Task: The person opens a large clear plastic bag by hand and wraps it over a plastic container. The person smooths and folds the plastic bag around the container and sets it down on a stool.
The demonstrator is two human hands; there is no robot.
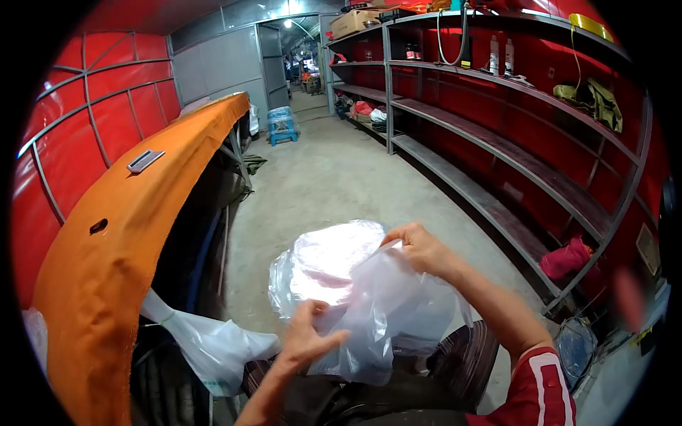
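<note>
A translucent plastic bag (380,309) hangs over my lap, crumpled and partly spread. My right hand (419,250) pinches its upper edge, fingers closed on the film. Lower and to the left, my left hand (309,334) is beside the bag's left side, thumb and fingers apart; whether it touches the film is hard to tell. Just beyond the bag lies a shiny stack of clear plastic sheets or bags (330,257), brightly lit. Its near part is hidden by the bag I hold.
An orange-covered table (142,206) runs along the left, carrying a small grey object (145,162). White plastic (220,348) drapes beside my left leg. Metal shelves (483,153) line the right wall. A blue stool (282,128) stands near the doorway, and pink cloth (566,261) lies low on the right.
</note>
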